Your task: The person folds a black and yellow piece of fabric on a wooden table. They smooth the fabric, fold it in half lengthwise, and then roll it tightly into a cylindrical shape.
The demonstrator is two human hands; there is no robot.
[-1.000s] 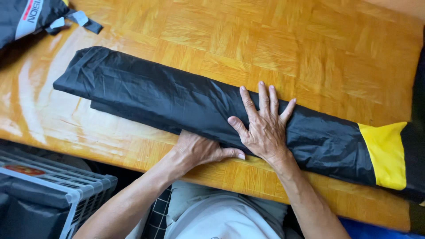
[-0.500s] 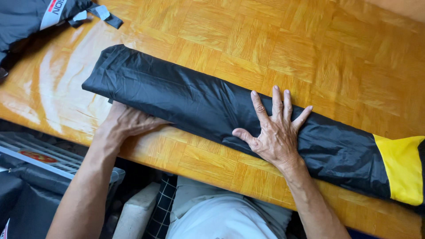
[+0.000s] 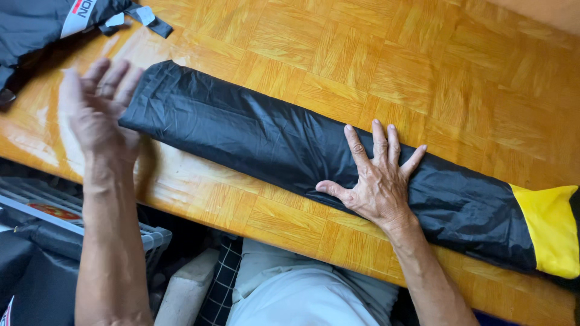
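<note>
Fabric roll (image 3: 254, 136) lies under my right hand (image 3: 377, 181), fingers spread flat. My left hand (image 3: 99, 111) hovers open at its end; I'd press evenly to keep it tight.

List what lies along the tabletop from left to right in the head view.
Dark bag with a strap → left hand at the end of the roll → rolled black fabric → right hand pressed flat on it → yellow band on the roll.
</note>
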